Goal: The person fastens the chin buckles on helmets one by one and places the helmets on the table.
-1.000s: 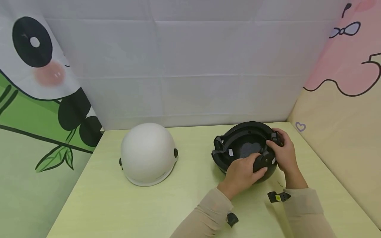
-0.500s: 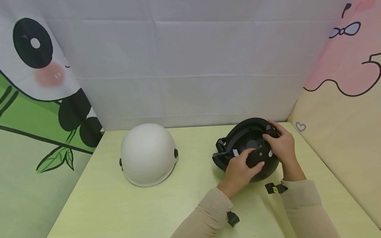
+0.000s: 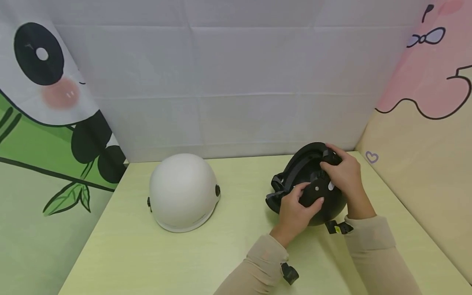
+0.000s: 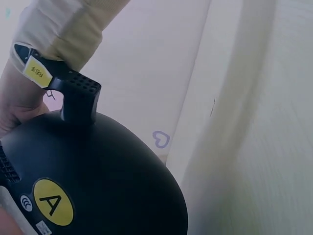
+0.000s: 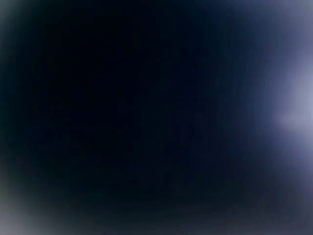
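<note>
Both hands hold a black helmet (image 3: 332, 207) at the right side of the table, tilted with its hollow inside facing left and up. My left hand (image 3: 295, 211) grips the near rim, its thumb lying on the outer shell. On the far right rim, my right hand (image 3: 344, 170) pinches the edge between thumb and fingers. In the left wrist view the smooth shell (image 4: 122, 171) fills the lower left, with a yellow round sticker (image 4: 54, 201) marked A. The right wrist view is almost wholly dark and blurred.
A white helmet (image 3: 184, 192) rests dome up on the left half of the pale table (image 3: 155, 262). Behind stands a white cloth wall (image 3: 243, 82). Printed cartoon panels flank the table on both sides.
The black helmet has been tipped up, its right rim rising and its opening turning toward the left. The right hand has moved up and left with it; the white helmet stays put.
</note>
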### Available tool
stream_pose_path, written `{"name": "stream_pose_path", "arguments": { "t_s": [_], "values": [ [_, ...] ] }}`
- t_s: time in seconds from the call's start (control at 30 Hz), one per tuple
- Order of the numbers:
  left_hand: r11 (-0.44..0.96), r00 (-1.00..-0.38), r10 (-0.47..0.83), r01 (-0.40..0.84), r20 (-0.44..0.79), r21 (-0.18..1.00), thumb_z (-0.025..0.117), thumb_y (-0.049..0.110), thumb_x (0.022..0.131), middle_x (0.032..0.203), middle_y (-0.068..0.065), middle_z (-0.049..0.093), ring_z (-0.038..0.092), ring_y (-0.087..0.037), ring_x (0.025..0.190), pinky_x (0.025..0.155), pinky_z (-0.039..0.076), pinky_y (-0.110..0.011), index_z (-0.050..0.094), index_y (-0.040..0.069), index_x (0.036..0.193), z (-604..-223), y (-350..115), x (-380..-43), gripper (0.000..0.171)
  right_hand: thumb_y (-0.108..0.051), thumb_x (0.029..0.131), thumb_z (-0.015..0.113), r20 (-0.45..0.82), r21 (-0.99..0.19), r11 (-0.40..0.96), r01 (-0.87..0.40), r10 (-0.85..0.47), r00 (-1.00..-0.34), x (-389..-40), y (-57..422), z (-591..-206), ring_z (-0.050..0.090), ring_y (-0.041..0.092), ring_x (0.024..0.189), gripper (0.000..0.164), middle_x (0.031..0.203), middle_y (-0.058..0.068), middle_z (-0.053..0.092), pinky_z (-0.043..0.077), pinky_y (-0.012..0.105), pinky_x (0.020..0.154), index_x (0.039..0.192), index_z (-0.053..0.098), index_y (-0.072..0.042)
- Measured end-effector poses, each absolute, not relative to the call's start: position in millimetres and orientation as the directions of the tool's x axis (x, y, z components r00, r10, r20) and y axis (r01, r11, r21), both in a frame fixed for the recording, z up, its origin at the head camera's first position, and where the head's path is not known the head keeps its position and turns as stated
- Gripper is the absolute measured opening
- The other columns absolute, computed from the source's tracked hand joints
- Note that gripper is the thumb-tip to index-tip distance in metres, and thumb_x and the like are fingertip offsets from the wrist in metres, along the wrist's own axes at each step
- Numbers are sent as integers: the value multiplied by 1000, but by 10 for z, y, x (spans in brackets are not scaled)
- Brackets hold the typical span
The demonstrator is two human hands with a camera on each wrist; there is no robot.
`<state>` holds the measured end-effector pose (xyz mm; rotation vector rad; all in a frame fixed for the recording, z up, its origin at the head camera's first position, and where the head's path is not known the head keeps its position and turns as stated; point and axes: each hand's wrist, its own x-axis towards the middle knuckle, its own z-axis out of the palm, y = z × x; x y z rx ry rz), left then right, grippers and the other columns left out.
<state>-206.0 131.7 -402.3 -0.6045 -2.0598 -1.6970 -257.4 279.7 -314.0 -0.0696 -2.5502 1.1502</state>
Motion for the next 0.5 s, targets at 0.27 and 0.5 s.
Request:
{"name": "stream_pose_path", "arguments": {
  "t_s": [0.27, 0.5],
  "values": [
    [-3, -829, 1, 560, 560, 829, 77, 13, 83, 97, -10, 72, 66, -7, 86, 70, 52, -20, 61, 0, 116, -4124, 1333, -2093, 38, -12, 86, 63, 271, -667, 739, -97, 119, -955, -2602, 2674, -3064, 50, 44, 105, 58, 133, 33, 49, 43, 52, 79, 143, 51, -12],
    [-83, -860, 10, 508, 511, 857, 75, 9, 84, 103, -13, 70, 66, -13, 92, 73, 54, -24, 57, -1, 120, -4243, 1340, -2093, 41, -8, 82, 61, 281, -600, 787, -143, 40, -959, -2637, 2596, -3102, 50, 46, 115, 61, 138, 26, 49, 44, 51, 79, 143, 51, -9]
  ]
}}
